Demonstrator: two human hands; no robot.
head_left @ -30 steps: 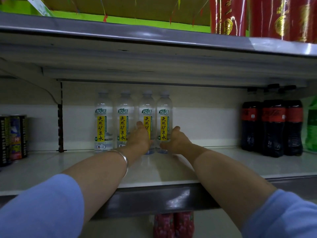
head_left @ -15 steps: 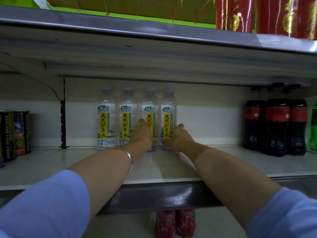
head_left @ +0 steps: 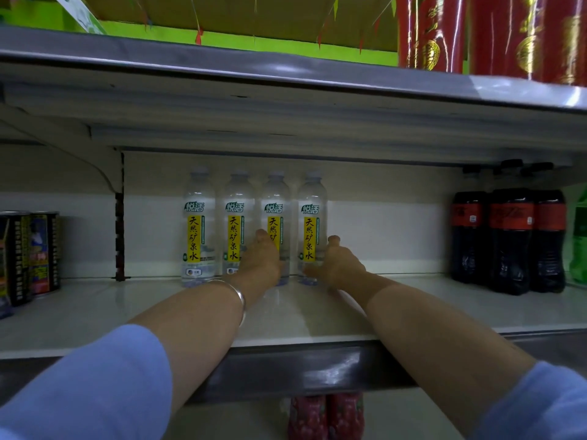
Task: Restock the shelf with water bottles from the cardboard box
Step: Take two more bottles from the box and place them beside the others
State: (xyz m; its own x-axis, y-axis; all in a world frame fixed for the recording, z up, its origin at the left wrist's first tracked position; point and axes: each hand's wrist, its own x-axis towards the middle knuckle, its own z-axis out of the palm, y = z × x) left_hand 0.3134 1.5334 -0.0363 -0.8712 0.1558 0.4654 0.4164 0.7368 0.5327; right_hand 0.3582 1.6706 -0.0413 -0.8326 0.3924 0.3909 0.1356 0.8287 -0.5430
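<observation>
Several clear water bottles with yellow labels stand upright in a row at the back of the white shelf (head_left: 317, 322). My left hand (head_left: 262, 258) is wrapped around the lower part of the third water bottle (head_left: 275, 198). My right hand (head_left: 338, 265) grips the base of the rightmost water bottle (head_left: 313, 201). The leftmost water bottle (head_left: 197, 230) and the second water bottle (head_left: 236, 217) stand untouched. A silver bangle (head_left: 239, 298) sits on my left wrist. No cardboard box of bottles is in sight.
Dark cola bottles (head_left: 508, 239) stand at the right of the shelf, with a green bottle (head_left: 579, 239) beyond them. Cans (head_left: 30, 252) stand at the left. Red packages (head_left: 492, 33) and a carton (head_left: 222, 17) sit on the shelf above. Red bottles (head_left: 327, 417) show below.
Both hands stay on the two right bottles, pushed slightly deeper toward the back wall. The view has shifted a little, so the bottles appear further right.
</observation>
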